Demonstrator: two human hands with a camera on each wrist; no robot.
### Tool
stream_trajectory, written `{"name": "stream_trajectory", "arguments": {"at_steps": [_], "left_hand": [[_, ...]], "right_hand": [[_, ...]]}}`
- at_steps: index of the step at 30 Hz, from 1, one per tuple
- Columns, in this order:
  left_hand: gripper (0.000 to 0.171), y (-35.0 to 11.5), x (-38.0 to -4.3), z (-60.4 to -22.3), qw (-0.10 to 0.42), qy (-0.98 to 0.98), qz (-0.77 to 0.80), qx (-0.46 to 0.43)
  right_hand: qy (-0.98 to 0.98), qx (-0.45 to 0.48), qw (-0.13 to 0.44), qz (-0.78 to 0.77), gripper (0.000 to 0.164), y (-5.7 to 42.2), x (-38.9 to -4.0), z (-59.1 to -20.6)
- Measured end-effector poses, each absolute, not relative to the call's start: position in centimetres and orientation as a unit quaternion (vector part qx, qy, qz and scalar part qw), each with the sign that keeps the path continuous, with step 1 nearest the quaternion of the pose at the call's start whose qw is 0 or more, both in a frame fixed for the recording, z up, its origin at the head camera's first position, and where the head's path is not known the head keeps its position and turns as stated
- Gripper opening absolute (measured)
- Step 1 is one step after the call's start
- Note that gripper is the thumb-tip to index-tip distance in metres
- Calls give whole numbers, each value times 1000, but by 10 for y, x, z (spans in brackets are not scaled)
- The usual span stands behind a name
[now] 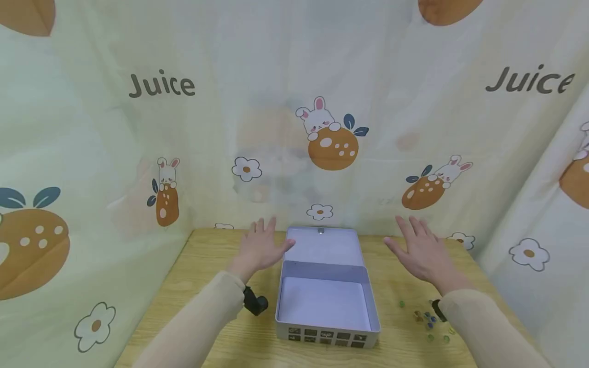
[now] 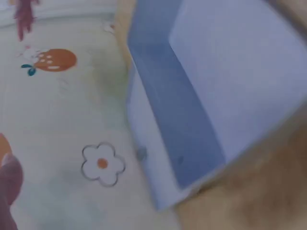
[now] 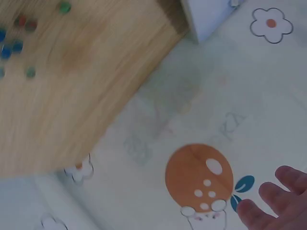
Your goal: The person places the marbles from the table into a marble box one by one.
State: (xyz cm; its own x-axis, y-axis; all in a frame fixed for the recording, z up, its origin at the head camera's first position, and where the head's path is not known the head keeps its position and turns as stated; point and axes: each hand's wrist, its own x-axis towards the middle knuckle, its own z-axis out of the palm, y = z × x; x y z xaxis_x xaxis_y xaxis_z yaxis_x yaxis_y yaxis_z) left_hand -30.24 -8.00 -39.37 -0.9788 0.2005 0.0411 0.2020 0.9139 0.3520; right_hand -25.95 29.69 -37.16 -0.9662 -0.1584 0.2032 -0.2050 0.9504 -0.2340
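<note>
A pale lavender metal box (image 1: 327, 335) stands on the wooden table with its hinged lid (image 1: 322, 245) swung back toward the curtain; only its bare floor shows inside. My left hand (image 1: 259, 249) hovers beside the lid's left edge, fingers spread and holding nothing. On the other side, my right hand (image 1: 421, 255) is raised with straight, parted fingers, also holding nothing. Several small glass marbles lie loose near the right forearm, among them a green marble (image 3: 64, 6) and a blue marble (image 3: 5, 51). Part of that group is hidden by the right sleeve.
A curtain (image 1: 276, 66) printed with rabbits, oranges and flowers hangs behind and beside the wooden table (image 1: 221, 327). Small black devices are strapped at the left wrist (image 1: 254, 301) and the right wrist (image 1: 438, 311). Dark picture squares line the box's front wall.
</note>
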Motion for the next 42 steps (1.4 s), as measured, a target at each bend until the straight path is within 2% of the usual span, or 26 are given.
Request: {"name": "stream_trajectory", "arguments": {"at_steps": [7, 10, 14, 23, 30, 42], "left_hand": [[74, -105, -282, -476, -71, -834, -543, -64], [71, -113, -274, -513, -101, -773, -625, -49], [68, -116, -264, -545, -142, -726, -671, -60], [66, -113, -249, -574, -151, -693, -698, -99], [59, -109, -244, -580, -152, -674, -715, -107], [63, -107, -240, -589, -156, -655, -734, -88]], "right_hand": [[-959, 106, 89, 247, 72, 303, -255, -389], [-952, 109, 93, 271, 70, 308, -251, -397], [-946, 113, 92, 291, 68, 316, -244, -407], [-942, 107, 92, 305, 65, 334, -238, -420], [-943, 99, 101, 301, 64, 344, -236, -430], [-945, 69, 90, 306, 64, 381, -224, -456]]}}
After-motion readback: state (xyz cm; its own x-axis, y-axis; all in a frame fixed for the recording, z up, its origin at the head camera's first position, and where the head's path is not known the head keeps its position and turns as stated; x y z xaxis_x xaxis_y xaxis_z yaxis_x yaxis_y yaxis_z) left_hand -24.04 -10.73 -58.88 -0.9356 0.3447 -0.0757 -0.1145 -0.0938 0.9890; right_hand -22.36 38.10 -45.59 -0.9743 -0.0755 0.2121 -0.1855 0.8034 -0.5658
